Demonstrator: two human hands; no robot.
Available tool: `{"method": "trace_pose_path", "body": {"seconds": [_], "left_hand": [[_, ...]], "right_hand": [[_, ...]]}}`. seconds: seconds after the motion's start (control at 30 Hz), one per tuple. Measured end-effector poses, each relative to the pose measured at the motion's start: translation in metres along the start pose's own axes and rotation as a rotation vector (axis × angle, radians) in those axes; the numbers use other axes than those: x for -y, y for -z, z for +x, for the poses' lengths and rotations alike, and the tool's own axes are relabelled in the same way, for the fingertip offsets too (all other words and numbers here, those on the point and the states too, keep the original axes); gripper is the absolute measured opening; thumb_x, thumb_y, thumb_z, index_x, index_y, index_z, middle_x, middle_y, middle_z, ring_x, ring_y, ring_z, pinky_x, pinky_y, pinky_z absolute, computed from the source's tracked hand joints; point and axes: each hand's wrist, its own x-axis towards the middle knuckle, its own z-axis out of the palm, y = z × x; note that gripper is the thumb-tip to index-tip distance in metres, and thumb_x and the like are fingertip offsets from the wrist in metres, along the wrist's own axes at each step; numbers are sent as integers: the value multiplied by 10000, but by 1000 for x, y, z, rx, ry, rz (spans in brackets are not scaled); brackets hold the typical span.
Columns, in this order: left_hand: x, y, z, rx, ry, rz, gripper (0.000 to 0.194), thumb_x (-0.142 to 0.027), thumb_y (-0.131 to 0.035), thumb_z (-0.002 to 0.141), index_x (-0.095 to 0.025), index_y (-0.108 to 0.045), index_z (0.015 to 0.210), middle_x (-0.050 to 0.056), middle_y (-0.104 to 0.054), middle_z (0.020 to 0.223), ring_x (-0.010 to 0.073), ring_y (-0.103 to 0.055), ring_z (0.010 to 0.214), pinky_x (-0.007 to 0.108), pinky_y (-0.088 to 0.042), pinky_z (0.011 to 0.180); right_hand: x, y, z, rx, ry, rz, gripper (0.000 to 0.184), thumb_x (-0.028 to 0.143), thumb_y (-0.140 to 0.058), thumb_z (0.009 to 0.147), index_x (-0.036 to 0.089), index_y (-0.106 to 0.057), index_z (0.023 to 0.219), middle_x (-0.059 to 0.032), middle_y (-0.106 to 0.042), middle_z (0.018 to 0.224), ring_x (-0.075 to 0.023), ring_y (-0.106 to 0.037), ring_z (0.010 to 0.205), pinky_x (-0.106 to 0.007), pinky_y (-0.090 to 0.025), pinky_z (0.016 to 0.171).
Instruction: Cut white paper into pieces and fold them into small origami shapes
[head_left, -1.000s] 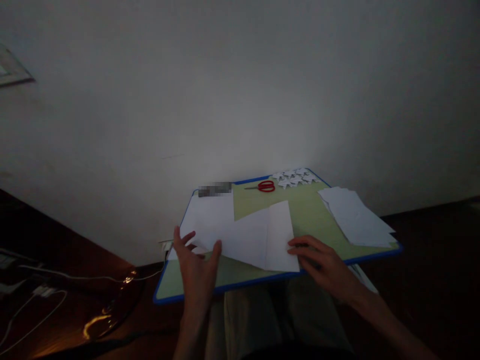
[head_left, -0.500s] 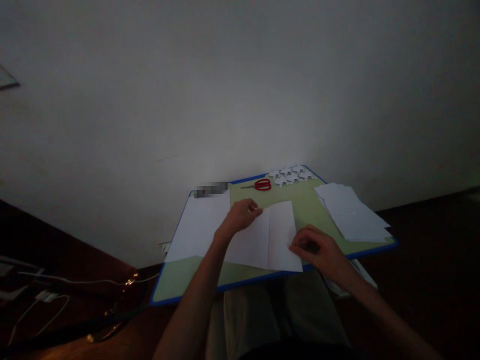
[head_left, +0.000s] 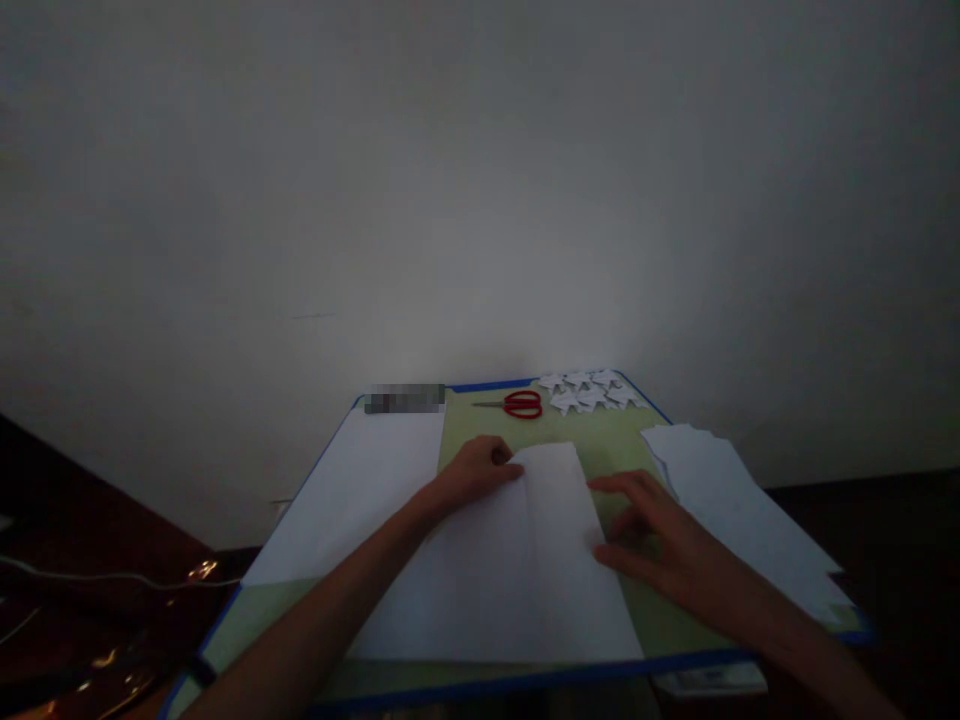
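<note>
A white sheet of paper [head_left: 517,570] with a lengthwise crease lies on a green board with a blue rim [head_left: 622,440]. My left hand [head_left: 476,468] rests on the sheet's far left corner, fingers curled and pressed onto the paper. My right hand [head_left: 660,545] lies at the sheet's right edge, fingers stretched out and apart, tips touching the paper.
Red-handled scissors [head_left: 521,404] and several small folded white paper shapes [head_left: 589,390] lie at the board's far edge. A stack of white sheets [head_left: 735,510] lies right, another white sheet [head_left: 360,490] left. A pale wall stands behind. Cables [head_left: 90,578] run on the dark floor at left.
The view has come closer and lower over the board. My left hand went from the near left edge to the sheet's far corner. My right hand's fingers have spread out at the right edge.
</note>
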Motion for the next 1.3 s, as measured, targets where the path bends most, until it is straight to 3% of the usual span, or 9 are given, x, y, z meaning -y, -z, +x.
{"method": "trace_pose_path", "body": {"seconds": [0.13, 0.23, 0.37, 0.47, 0.57, 0.63, 0.77, 1.07, 1.3], "left_hand": [[8, -1, -3, 6, 39, -237, 238, -393, -716, 794, -164, -668, 841, 36, -687, 813, 196, -650, 774, 290, -484, 671], [8, -3, -11, 31, 88, -374, 341, -482, -693, 810, -170, -654, 942, 44, -707, 863, 168, -645, 710, 262, -475, 600], [9, -2, -17, 36, 185, -478, 423, -538, -714, 795, -189, -590, 1000, 27, -699, 815, 128, -572, 534, 225, -375, 455], [14, -4, -15, 39, 222, -543, 395, -484, -735, 773, -195, -570, 986, 13, -693, 747, 128, -562, 495, 218, -362, 435], [18, -9, -12, 44, 231, -576, 365, -434, -760, 744, -188, -600, 960, 9, -694, 723, 127, -560, 484, 219, -366, 439], [20, -13, -11, 33, 213, -578, 342, -402, -771, 728, -178, -629, 944, 27, -708, 742, 154, -621, 552, 233, -416, 483], [18, -14, -12, 21, 177, -576, 293, -351, -761, 716, -171, -655, 921, 32, -709, 732, 193, -672, 640, 262, -468, 549], [17, -14, -12, 34, 109, -552, 190, -364, -700, 805, -179, -668, 839, -64, -556, 567, 95, -451, 487, 222, -336, 506], [17, -17, -10, 0, 12, -483, 169, -348, -708, 804, -183, -686, 830, -29, -624, 657, 123, -541, 593, 239, -391, 572]], "right_hand": [[19, 8, 58, -207, 188, -198, 371, 448, -676, 956, 286, -661, 1289, -120, -594, 1354, -330, -617, 1266, -565, -501, 1115], [28, 3, 112, 5, 298, -158, 383, 355, -657, 965, 302, -666, 1344, -110, -654, 1365, -307, -640, 1253, -545, -504, 1112], [18, 8, 152, 304, 235, 6, 609, 209, -636, 921, 298, -529, 1514, -110, -693, 1344, -199, -724, 897, -379, -614, 798], [7, 12, 155, 344, 227, -3, 458, 193, -616, 914, 267, -657, 1364, -89, -731, 1253, -186, -710, 865, -332, -589, 733], [6, 6, 153, 205, 164, -50, 252, 320, -560, 991, 212, -747, 1120, -111, -746, 1163, -217, -710, 934, -360, -577, 786], [8, -3, 153, 127, 126, -100, 280, 438, -593, 994, 208, -753, 1001, -109, -757, 1094, -245, -708, 976, -390, -563, 833], [7, -13, 153, 201, 122, -186, 290, 443, -791, 862, 253, -752, 1078, -68, -782, 1133, -278, -707, 1053, -440, -522, 937], [7, -3, 149, 337, 118, -90, 221, 431, -732, 908, 241, -762, 1017, -37, -796, 1075, -239, -720, 999, -368, -529, 901], [3, -5, 148, 245, 226, -315, 183, 310, -744, 883, 244, -781, 1050, -57, -792, 1128, -294, -697, 1103, -465, -485, 998]]}}
